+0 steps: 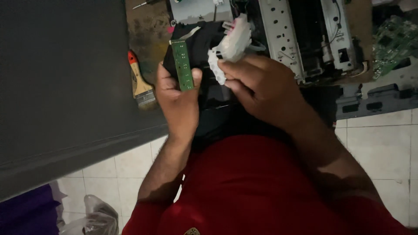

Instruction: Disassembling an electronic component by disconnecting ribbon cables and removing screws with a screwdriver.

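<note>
White floor tiles [383, 148] lie below the cluttered bench. Left hand [176, 98] pinches a narrow green circuit board [182, 65] against a black part; right hand [261, 87] grips a white plastic piece [233, 41] — careless tugging could snap it.

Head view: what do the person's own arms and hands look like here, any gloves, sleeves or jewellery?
Both hands are bare: no gloves on the left hand or the right hand. No rings, watch or wristband show. Both forearms are uncovered and hairy. The person wears a red top with short sleeves ending near the upper arms, and a small emblem sits at its lower edge.
</note>
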